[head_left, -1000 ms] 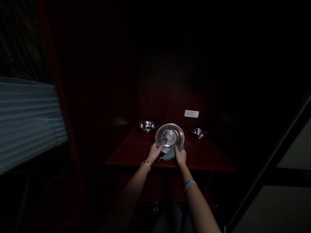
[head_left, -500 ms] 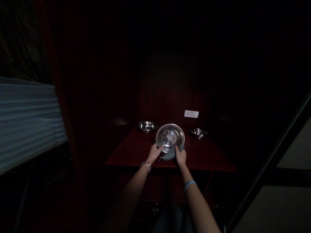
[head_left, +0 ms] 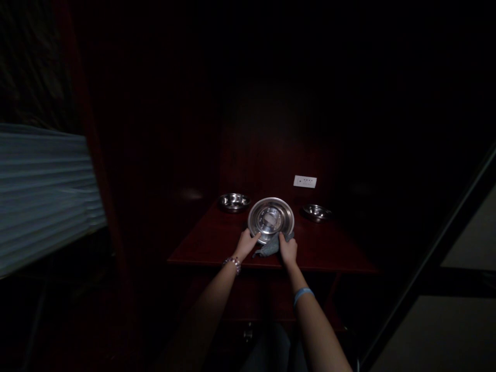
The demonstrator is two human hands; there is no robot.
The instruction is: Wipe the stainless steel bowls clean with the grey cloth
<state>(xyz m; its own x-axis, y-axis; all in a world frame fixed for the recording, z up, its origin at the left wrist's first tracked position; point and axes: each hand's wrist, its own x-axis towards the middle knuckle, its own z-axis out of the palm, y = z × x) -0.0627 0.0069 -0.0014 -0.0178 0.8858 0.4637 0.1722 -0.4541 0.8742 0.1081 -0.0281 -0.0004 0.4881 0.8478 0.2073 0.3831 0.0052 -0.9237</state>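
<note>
A shiny steel bowl is tilted up over the dark red desk, its round face turned toward me. My left hand is closed on its lower left rim, thumb on the near face. At the lower right rim, my right hand grips the bowl together with a grey-blue cloth, which hangs below the rim between both hands. The fingers behind the bowl are hidden.
Two more steel bowls rest on the desk, one at the back left and one at the back right. A white socket plate is on the back wall. Pale pleated material stands at the far left.
</note>
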